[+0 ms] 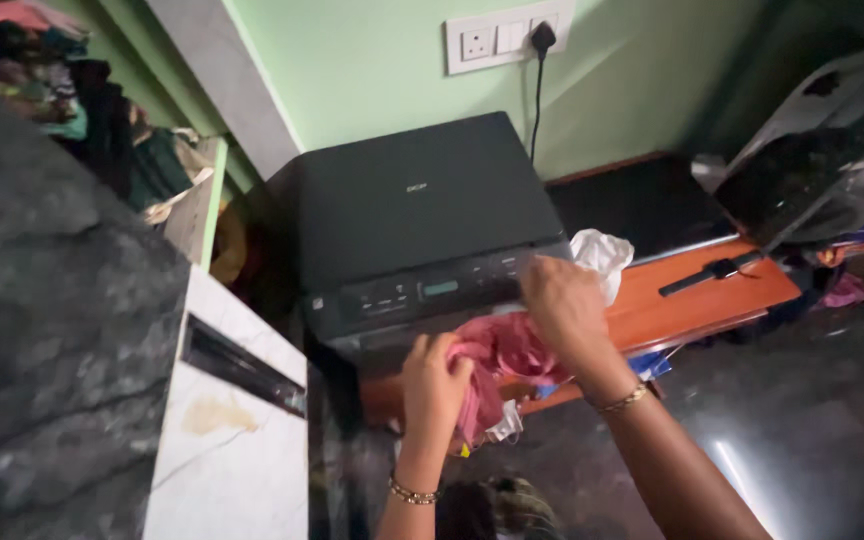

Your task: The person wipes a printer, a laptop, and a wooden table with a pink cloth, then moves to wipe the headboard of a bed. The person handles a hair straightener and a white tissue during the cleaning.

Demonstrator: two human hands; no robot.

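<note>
A dark stone counter (42,300) over a white marble ledge (232,440) fills the left side, close beside the left hand (434,385), whose fingers curl shut around a crumpled pink cloth (507,350). The cloth lies bunched against the front of the flat black plastic printer (422,200), and the right hand (564,305) pinches its upper edge. Behind that hand sit a crumpled white plastic bag (602,255) and an orange wooden tabletop (702,295) bearing a black wristwatch (712,270).

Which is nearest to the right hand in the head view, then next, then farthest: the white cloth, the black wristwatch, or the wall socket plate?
From the right hand:
1. White cloth, crumpled just above and right of the hand.
2. Black wristwatch, lying farther right on the orange table top.
3. Wall socket plate, high on the green wall behind the printer.
</note>
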